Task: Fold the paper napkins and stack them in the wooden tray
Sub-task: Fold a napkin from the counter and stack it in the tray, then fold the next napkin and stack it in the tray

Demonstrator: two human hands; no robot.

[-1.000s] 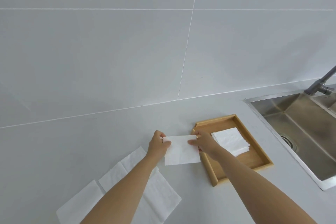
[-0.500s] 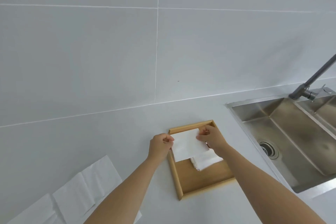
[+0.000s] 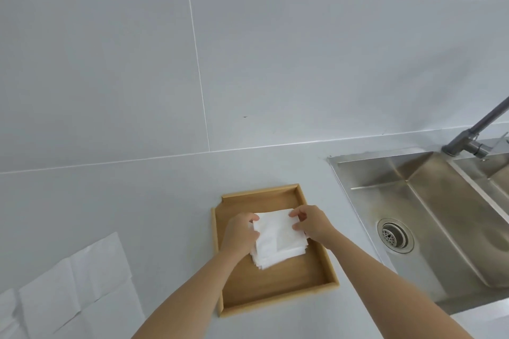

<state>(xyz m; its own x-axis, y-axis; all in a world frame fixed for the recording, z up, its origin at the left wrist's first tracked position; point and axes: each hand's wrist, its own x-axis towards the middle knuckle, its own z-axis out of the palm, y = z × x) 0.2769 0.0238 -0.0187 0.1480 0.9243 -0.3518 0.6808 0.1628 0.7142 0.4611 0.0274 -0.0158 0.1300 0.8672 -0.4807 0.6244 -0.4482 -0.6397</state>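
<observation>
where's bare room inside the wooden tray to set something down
Free: the near strip of the rectangular wooden tray, between the white folded napkin stack and the front rim. Crowded: the middle, where the left hand and right hand flank the stack.

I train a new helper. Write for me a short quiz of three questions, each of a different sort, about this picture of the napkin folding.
1. True or false: the stack of folded napkins lies inside the wooden tray.
2. Multiple choice: where are the unfolded napkins? A) in the sink B) on the counter to the left of the tray C) under the tray
3. Fill the gap: the left hand and the right hand both hold the top ____ of the stack.

Key
1. True.
2. B.
3. Napkin; each hand grips one side of it.
</observation>
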